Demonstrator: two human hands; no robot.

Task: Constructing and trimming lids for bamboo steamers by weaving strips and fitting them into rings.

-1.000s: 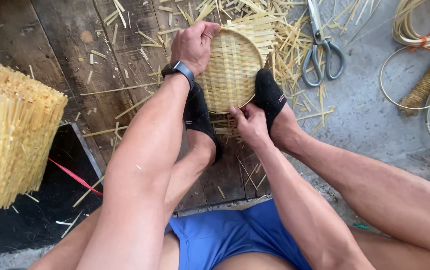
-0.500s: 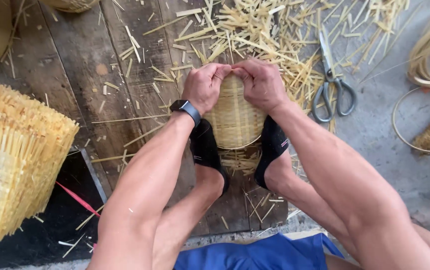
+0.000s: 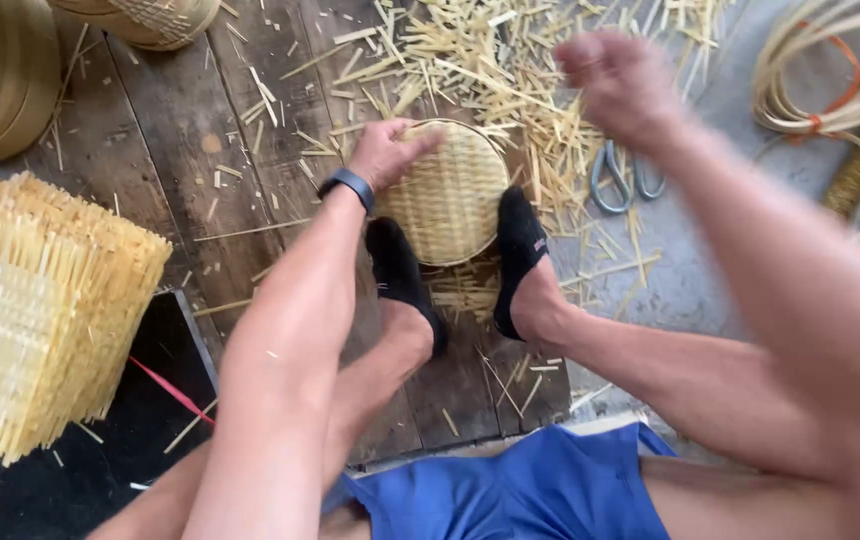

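Observation:
A small round woven bamboo basket (image 3: 450, 195) lies on the wooden floor between my two feet in black socks. My left hand (image 3: 390, 150), with a dark watch on the wrist, grips its left rim. My right hand (image 3: 615, 85) is raised in the air to the right of the basket, blurred, its fingers curled; I cannot make out whether anything is in it. Scissors (image 3: 620, 180) with grey handles lie on the floor just below that hand.
Bamboo offcuts (image 3: 490, 60) litter the floor behind the basket. A tall unfinished woven frame (image 3: 40, 310) stands at the left. More baskets (image 3: 140, 20) sit at the top left. Coils of cane (image 3: 830, 70) lie at the top right.
My right hand has let go of the basket's rim and lifted up to the right. The left hand stays on the basket, which now lies flatter between my feet.

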